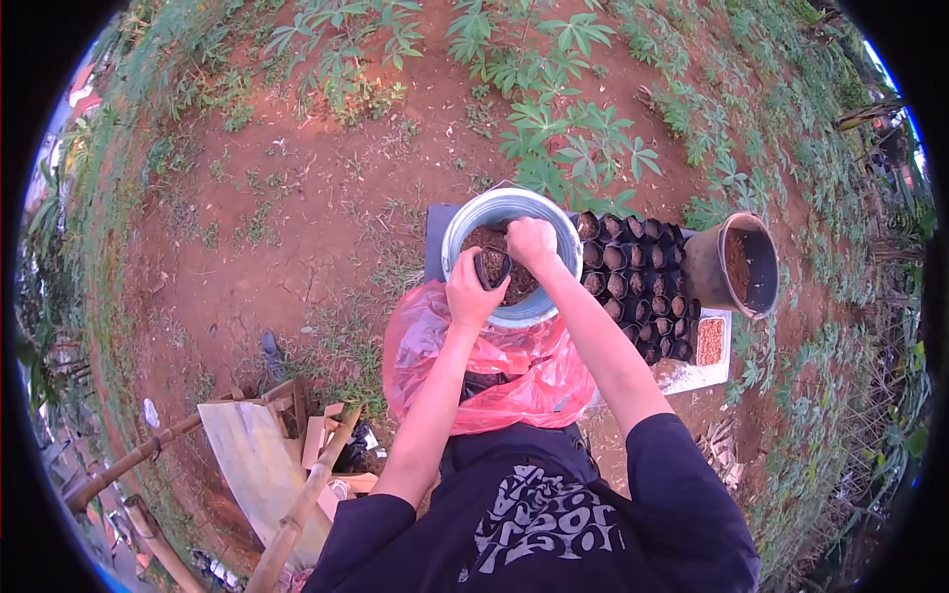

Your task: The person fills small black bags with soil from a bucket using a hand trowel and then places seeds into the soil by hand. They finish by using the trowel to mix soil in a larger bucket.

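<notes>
A pale blue-white bucket (457,223) with dark brown soil (482,237) inside stands in front of me. Held over it by my left hand (473,293) is a small black planting bag (493,265) with soil showing in its mouth. The fingers wrap round the bag's side. My right hand (532,242) is closed inside the bucket, to the right of the bag; its fingertips are hidden, so what they hold does not show. Below the bucket's near rim lies a crumpled red plastic bag (425,346).
Rows of soil-filled black planting bags (636,282) stand right of the bucket. Beyond them are a dark tilted bucket (727,265) and a tray of reddish-brown grains (710,341). Bamboo poles (306,504) and boards are at lower left. Leafy plants (568,138) grow ahead.
</notes>
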